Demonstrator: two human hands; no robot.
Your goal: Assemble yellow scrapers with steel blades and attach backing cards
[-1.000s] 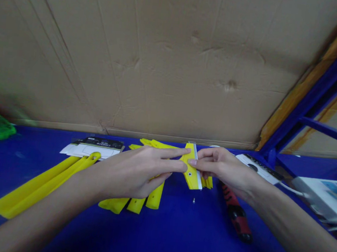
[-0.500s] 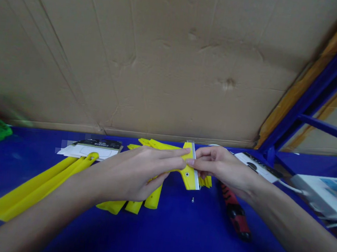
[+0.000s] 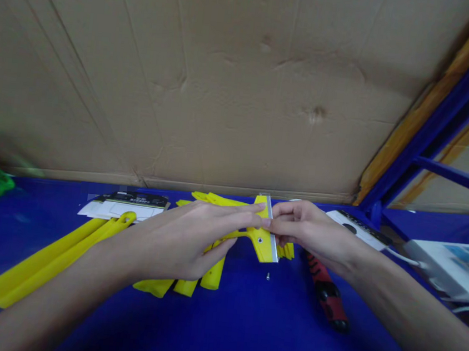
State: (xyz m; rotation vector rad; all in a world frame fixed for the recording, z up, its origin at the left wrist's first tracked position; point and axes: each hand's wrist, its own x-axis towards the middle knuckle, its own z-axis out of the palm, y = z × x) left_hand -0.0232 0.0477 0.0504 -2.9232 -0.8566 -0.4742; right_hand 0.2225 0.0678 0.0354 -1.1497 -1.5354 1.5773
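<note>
A yellow scraper (image 3: 257,249) with a metal blade (image 3: 274,245) along its right edge lies under my hands. My left hand (image 3: 207,228) rests its straight fingers across the scraper's head, thumb lower by the handle, holding it. From the other side my right hand (image 3: 302,227) is closed, its thumb and finger pinching at the blade edge. One small hole shows in the yellow head below the fingertips. Just below the scraper, a small screw (image 3: 268,277) lies on the blue table. Several more yellow scraper handles (image 3: 211,276) lie underneath, partly covered by my left hand.
Two yellow handles (image 3: 53,262) with white-and-black cards (image 3: 124,206) lie at left. A red-and-black tool handle (image 3: 326,294) lies beside my right forearm. Farther right are a white card (image 3: 356,230), a white box with cables (image 3: 438,269) and a blue frame (image 3: 397,176). Cardboard (image 3: 244,87) stands behind.
Both hands keep nearly the same place on the scraper. My right thumb and finger have shifted very slightly at the blade edge. The whole view has moved a little.
</note>
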